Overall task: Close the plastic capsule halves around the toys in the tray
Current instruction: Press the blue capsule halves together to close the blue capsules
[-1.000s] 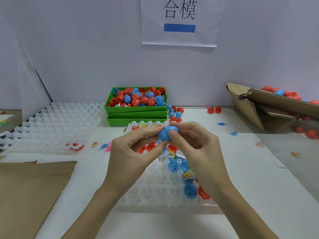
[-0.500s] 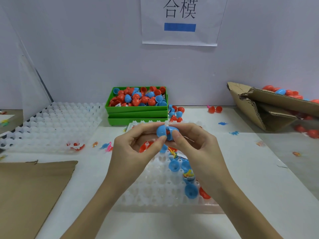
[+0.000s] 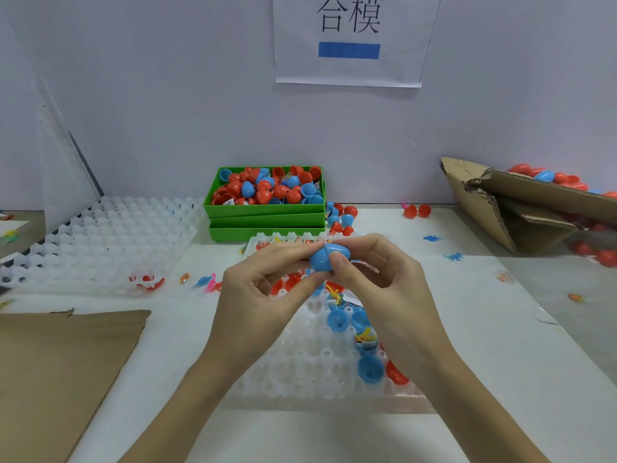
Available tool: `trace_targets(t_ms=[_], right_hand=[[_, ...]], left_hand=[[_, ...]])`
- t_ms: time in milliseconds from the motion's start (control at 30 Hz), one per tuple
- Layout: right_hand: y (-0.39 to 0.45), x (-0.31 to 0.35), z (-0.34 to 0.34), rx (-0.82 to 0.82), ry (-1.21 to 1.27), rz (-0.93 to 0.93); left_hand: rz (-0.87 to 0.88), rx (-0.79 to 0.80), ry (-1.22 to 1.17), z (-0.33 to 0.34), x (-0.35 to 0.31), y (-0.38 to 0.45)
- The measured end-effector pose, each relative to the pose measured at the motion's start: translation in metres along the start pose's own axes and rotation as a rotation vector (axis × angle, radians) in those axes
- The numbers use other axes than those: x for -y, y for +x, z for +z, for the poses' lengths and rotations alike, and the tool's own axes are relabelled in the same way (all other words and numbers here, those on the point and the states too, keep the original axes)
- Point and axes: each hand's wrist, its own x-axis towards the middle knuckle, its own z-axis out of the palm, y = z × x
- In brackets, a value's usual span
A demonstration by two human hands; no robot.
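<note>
Since half a second back, the two blue halves have come together: where red showed in the gap, I now see one blue capsule (image 3: pixel 329 258) with a seam down its middle. My left hand (image 3: pixel 267 289) pinches its left end between thumb and forefinger, and my right hand (image 3: pixel 377 282) pinches the right end, thumb across the front. Both grips are narrow and closed on the shell, held in the air above the far edge of the white tray (image 3: pixel 300 369).

Whether the seam has fully snapped I cannot tell. To finish well I judge I should press the ends straight toward each other, keeping the halves in line. A scrap of clear wrapper (image 3: pixel 362 264) pokes out by my right fingers; it could catch in the joint.

Below the grip, open blue halves (image 3: pixel 337 320) and a wrapped toy (image 3: pixel 365 339) sit toward the tray's right edge, with a red half (image 3: pixel 397 375) near its front right corner. Beyond the tray's far edge stands a green bin (image 3: pixel 267 208) of capsules.
</note>
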Motion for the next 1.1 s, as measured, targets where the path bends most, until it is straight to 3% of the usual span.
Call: trace_targets(t_ms=[200, 367, 633, 867, 1100], right_hand=[[0.0003, -0.0006, -0.0013, 0.03, 0.039, 0.036], [0.0003, 0.0007, 0.0003, 0.035, 0.183, 0.095], [-0.0009, -0.0005, 0.0022, -0.013, 0.087, 0.068], [-0.0001, 0.0024, 0.0017, 0.016, 0.276, 0.17], [-0.0003, 0.0019, 0.0025, 0.0, 0.234, 0.165]], left_hand=[[-0.068, -0.038, -0.063, 0.0018, -0.0001, -0.0004], [-0.118, 0.041, -0.202, -0.002, -0.0031, 0.0039], [-0.097, 0.012, -0.109, 0.0038, -0.0065, 0.0017], [-0.062, -0.024, -0.084, 0.0026, -0.0041, 0.0018], [-0.032, -0.038, -0.026, 0.0058, -0.0055, -0.0002]])
